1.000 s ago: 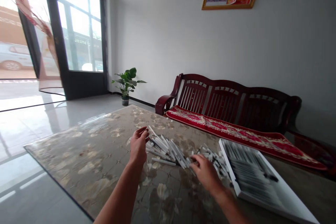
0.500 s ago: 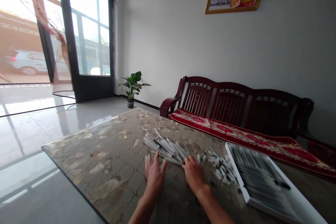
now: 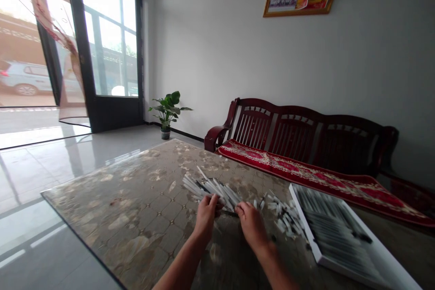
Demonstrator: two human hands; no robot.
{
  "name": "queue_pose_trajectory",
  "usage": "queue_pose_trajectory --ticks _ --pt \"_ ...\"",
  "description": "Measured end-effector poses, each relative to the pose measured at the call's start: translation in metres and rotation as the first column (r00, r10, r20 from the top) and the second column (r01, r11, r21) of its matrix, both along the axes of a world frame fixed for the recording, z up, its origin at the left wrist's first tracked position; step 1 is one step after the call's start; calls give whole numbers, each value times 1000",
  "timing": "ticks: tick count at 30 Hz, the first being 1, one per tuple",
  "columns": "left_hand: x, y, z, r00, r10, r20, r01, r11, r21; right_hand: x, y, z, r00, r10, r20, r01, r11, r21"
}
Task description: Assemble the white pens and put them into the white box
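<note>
My left hand (image 3: 205,214) and my right hand (image 3: 250,222) are close together over the table, fingertips pinched. Between them runs a thin dark pen-like stick (image 3: 229,213), its two ends at my fingers; its exact kind is too small to tell. Just beyond my hands lies a loose pile of slim white tubes (image 3: 217,188), with a few dark ones among them. To the right of my right hand are scattered short white pieces (image 3: 287,217), like small caps. A white open box (image 3: 316,253) beside them holds rows of slim, dark and translucent sticks.
The patterned table (image 3: 136,217) has its left edge above a shiny tiled floor (image 3: 30,190). Behind it stands a dark red wooden bench (image 3: 295,131) with a red floral cover (image 3: 272,158). A potted plant (image 3: 166,113) is near the glass door (image 3: 112,54).
My left hand has moved right and closed its spread fingers on the stick. My right hand stays near the pile, still pinched. The view has shifted slightly.
</note>
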State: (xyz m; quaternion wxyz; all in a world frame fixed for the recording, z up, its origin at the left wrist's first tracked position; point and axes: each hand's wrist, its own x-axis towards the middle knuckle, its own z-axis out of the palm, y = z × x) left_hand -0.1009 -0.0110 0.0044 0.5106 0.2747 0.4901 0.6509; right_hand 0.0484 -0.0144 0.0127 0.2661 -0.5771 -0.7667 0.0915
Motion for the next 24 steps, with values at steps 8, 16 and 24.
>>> queue_pose_trajectory --ticks 8,16,24 --pt "8 22 -3 994 33 106 -46 991 123 2 1 3 919 -65 389 99 993 -69" --pt "16 27 -5 962 -133 240 97 983 157 7 -7 2 876 -61 479 81 996 -22" --pt "25 28 -7 902 -157 401 144 988 63 40 -4 -7 957 -201 209 162 968 192"
